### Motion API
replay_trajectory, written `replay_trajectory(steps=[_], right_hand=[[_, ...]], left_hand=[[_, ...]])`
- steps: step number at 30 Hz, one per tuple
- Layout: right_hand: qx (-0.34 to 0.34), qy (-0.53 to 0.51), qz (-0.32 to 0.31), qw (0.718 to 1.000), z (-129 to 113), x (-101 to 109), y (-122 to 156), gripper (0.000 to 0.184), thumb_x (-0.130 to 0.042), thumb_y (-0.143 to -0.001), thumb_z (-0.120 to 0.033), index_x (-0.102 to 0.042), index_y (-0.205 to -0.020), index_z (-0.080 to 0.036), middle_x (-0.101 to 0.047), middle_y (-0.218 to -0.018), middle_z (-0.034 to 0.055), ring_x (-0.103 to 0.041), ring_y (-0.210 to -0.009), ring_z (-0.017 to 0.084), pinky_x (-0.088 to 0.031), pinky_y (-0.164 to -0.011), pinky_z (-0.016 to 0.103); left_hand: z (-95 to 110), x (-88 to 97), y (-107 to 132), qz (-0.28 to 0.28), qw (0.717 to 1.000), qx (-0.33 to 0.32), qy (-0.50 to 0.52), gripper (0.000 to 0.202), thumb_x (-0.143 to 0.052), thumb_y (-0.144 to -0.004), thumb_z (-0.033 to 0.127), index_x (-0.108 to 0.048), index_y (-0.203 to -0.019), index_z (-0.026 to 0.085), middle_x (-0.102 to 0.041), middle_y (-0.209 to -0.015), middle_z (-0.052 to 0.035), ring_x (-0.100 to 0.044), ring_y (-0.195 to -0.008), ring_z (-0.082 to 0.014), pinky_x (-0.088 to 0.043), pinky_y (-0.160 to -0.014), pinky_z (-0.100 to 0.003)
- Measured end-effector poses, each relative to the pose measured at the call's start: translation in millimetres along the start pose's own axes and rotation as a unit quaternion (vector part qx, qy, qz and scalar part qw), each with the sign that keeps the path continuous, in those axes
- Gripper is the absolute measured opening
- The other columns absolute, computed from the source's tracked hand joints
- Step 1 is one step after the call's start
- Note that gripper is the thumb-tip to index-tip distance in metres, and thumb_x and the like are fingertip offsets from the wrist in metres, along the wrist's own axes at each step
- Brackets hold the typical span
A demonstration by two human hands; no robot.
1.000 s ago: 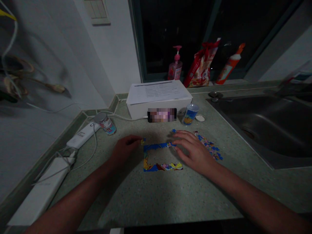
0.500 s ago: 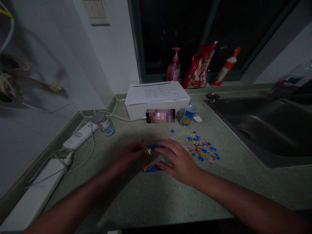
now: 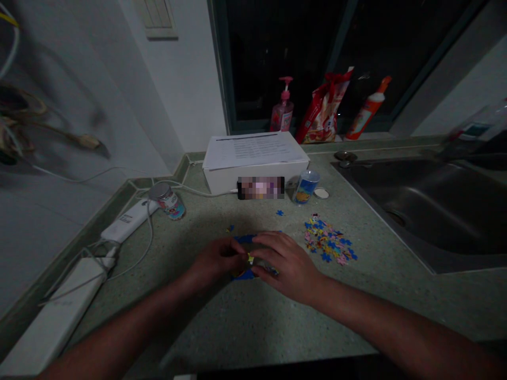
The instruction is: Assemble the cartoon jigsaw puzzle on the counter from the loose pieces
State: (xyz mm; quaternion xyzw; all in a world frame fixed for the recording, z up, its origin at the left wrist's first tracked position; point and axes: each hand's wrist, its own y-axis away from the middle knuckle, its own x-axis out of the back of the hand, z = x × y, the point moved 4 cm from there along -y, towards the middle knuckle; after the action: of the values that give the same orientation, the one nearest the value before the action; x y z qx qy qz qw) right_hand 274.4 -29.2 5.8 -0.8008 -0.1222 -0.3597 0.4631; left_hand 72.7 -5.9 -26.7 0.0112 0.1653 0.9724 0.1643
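Left hand (image 3: 218, 259): yours, pinching a yellow piece (image 3: 251, 258) over the puzzle border (image 3: 246, 274) on the counter (image 3: 245, 322). Right hand (image 3: 292, 268): yours, fingers spread across the border's right part. Hazard: your dragging fingertips could unseat joined edges.

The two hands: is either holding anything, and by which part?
The left hand pinches a yellow puzzle piece by its left edge; the right hand, spread open, shows no hold.

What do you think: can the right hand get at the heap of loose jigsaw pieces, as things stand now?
Probably yes: the loose jigsaw pieces lie uncovered on the countertop, just to the right of the right hand, and nothing visible stands between them.
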Motion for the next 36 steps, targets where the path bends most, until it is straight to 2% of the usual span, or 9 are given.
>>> replay_trajectory(steps=[6,19,23,29,36], right_hand=[[-0.013,0.005,-0.005,1.000,-0.8,-0.8,0.1,0.014,-0.067,-0.103,-0.027,-0.070,-0.116,-0.025,-0.076,-0.126,0.0127,-0.073,-0.120,0.031,-0.064,-0.098,0.055],[-0.061,-0.035,0.002,0.998,5.7,-3.2,1.7,0.017,-0.071,-0.098,-0.023,-0.070,-0.115,-0.025,-0.072,-0.138,0.0134,-0.063,-0.138,0.033,-0.058,-0.109,0.060],[-0.065,-0.045,0.006,0.997,9.6,-3.4,3.2,0.020,-0.072,-0.097,-0.023,-0.070,-0.116,-0.026,-0.072,-0.139,0.0127,-0.063,-0.139,0.033,-0.057,-0.111,0.061],[-0.078,-0.041,0.025,0.996,18.2,4.1,6.3,0.019,-0.072,-0.098,-0.024,-0.068,-0.116,-0.027,-0.071,-0.138,0.0117,-0.063,-0.139,0.032,-0.058,-0.111,0.060],[-0.093,-0.014,0.069,0.993,38.1,31.8,9.5,0.021,-0.071,-0.099,-0.021,-0.067,-0.118,-0.029,-0.070,-0.140,0.0108,-0.062,-0.141,0.031,-0.056,-0.113,0.061]], left_hand=[[1.9,-5.5,2.6,-0.008,1.000,-0.005,0.000,0.030,-0.090,-0.070,0.041,-0.068,-0.076,0.021,-0.070,-0.069,-0.0027,-0.060,-0.062,-0.0169,-0.050,-0.065,-0.035],[-3.8,-5.6,-0.3,-0.009,1.000,-0.001,0.018,0.038,-0.094,-0.070,0.047,-0.069,-0.078,0.021,-0.074,-0.074,-0.0039,-0.063,-0.064,-0.0183,-0.050,-0.064,-0.034],[-2.1,-4.3,-1.2,-0.009,1.000,-0.006,0.009,0.040,-0.094,-0.068,0.048,-0.068,-0.082,0.021,-0.076,-0.081,-0.0049,-0.067,-0.070,-0.0204,-0.052,-0.069,-0.035],[2.8,15.9,-6.6,0.058,0.995,-0.050,-0.056,0.025,-0.085,-0.074,0.042,-0.071,-0.085,0.024,-0.078,-0.089,-0.0056,-0.072,-0.084,-0.0255,-0.057,-0.081,-0.040],[11.6,45.3,-12.5,0.141,0.970,-0.096,-0.172,0.018,-0.071,-0.084,0.044,-0.072,-0.088,0.026,-0.081,-0.095,-0.0088,-0.075,-0.094,-0.0311,-0.059,-0.090,-0.049]])
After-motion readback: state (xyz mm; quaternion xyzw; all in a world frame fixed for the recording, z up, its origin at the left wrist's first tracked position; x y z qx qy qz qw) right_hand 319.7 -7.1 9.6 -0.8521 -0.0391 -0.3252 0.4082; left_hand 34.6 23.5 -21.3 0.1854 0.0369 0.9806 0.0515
